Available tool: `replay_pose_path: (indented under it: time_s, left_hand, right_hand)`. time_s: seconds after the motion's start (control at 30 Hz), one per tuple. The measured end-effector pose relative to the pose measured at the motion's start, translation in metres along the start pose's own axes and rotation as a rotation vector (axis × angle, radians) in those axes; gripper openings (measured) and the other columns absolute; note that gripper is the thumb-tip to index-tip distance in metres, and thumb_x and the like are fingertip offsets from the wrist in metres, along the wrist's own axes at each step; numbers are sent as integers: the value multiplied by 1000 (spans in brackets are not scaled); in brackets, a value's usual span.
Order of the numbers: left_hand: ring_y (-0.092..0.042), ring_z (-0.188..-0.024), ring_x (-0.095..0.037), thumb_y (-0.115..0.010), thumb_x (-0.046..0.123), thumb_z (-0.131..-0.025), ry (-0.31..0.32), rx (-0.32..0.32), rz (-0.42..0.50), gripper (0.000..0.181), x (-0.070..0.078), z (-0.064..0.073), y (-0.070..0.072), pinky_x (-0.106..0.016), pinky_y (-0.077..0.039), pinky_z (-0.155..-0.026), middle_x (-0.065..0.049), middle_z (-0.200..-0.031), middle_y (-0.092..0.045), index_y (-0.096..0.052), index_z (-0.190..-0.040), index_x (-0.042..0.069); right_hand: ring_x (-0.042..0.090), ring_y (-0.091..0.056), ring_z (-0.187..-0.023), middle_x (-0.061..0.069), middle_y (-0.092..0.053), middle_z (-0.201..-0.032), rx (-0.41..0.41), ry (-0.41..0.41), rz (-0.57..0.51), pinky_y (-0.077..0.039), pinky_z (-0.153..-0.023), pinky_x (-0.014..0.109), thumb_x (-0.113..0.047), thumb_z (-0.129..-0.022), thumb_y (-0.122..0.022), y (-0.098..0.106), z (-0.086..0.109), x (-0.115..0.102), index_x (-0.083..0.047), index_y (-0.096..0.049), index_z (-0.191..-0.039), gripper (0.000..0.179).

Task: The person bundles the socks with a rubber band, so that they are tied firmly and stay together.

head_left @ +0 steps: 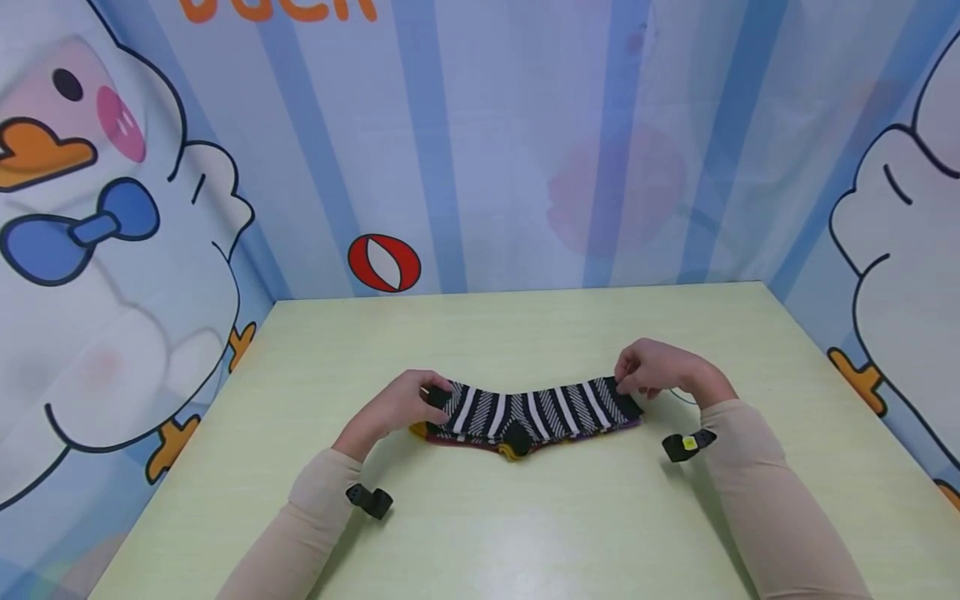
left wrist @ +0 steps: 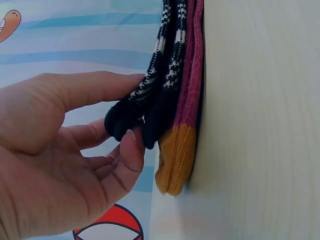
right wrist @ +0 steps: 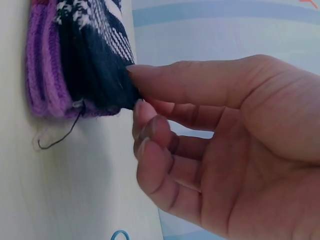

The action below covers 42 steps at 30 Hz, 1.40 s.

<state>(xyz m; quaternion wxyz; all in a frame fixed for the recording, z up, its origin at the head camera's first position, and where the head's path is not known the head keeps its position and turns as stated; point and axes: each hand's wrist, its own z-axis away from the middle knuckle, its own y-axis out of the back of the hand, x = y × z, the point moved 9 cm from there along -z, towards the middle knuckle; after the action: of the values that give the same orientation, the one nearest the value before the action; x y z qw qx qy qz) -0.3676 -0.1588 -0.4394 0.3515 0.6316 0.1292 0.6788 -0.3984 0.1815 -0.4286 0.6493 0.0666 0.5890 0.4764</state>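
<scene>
Nearest to us are the two beige sleeves, which come in from the lower edge, each with a small black device at the wrist. Both arms reach forward, and the hands turn inward to the opposite ends of one striped pile. We see the left hand pinching the dark toe of the black-and-white sock, its thumb on one side and curled fingers on the other. The right hand pinches a corner of this sock's dark cuff between thumb and fingertip, while its other fingers are bent in. The sock lies on top of the pile, in the middle of the pale table, with its heel toward us. From the left wrist we find what the head view shows only as a thin edge: a maroon sock with a mustard toe, directly underneath. From the right wrist we notice purple cuffs and a loose dark thread. Behind the table stands a blue striped backdrop, with a red-and-white ball printed on it.
</scene>
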Motion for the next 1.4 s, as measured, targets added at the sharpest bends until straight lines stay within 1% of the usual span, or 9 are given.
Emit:
replay_pose_path:
  time_s: [0.2,0.37,0.47,0.6,0.77,0.97,1.07,1.23,1.4]
  left_hand:
    - [-57,-104,-28,-80,4,-83,-2,4,-21,35,1,2,1,-38,-53,-83,-13,-121,-59,-67,-116,7]
    - [-56,-105,-27,-81,7,-82,3,5,-41,35,4,4,2,-39,-53,-86,-12,-122,-60,-68,-115,7]
    - [-56,-105,-27,-81,8,-82,12,4,-54,35,4,4,3,-40,-52,-88,-12,-122,-60,-68,-114,7]
    - [-57,-104,-26,-82,8,-81,18,10,-64,34,3,4,4,-39,-52,-87,-11,-122,-60,-67,-111,7]
    - [-57,-103,-26,-82,7,-80,26,14,-69,33,3,4,5,-38,-52,-85,-12,-120,-60,-66,-109,6]
    - [-56,-102,-26,-82,8,-80,31,7,-71,33,5,5,5,-38,-51,-84,-10,-117,-60,-64,-107,6]
    - [-55,-103,-27,-82,8,-80,31,5,-69,32,6,5,6,-38,-51,-84,-10,-116,-60,-64,-106,7]
    - [-55,-104,-27,-83,8,-80,43,0,-65,33,4,5,7,-39,-51,-85,-10,-116,-61,-63,-106,6]
    - [-56,-102,-26,-84,9,-79,37,-12,-91,33,0,4,4,-38,-51,-84,-10,-115,-61,-63,-105,6]
  right_hand:
    - [19,-56,-65,13,-65,-96,26,19,40,-53,-63,37,-8,-94,-67,0,-3,-2,5,-62,-112,22]
    - [18,-55,-63,12,-65,-96,32,17,64,-51,-61,35,-8,-95,-65,-1,-5,-2,5,-62,-116,25]
    - [18,-54,-63,11,-65,-93,28,10,59,-50,-60,34,-7,-95,-64,-3,-6,0,3,-64,-115,22]
    - [18,-52,-62,8,-62,-86,28,11,56,-48,-58,33,-7,-97,-62,-3,-7,1,2,-65,-113,19]
    - [18,-51,-60,7,-58,-76,59,28,65,-48,-59,35,-6,-98,-60,-1,-6,0,2,-66,-109,15]
    - [17,-51,-59,8,-61,-77,103,54,66,-48,-58,35,-4,-95,-62,4,-6,-3,3,-68,-104,13]
    - [17,-51,-60,9,-61,-79,119,53,70,-47,-58,35,-4,-94,-63,7,-6,-3,2,-69,-102,12]
    - [18,-51,-61,9,-60,-79,117,43,52,-47,-59,36,-4,-94,-63,8,-5,-4,3,-69,-100,11]
    - [17,-51,-60,8,-59,-78,102,43,47,-46,-58,33,-3,-93,-63,4,-7,-3,3,-68,-100,11]
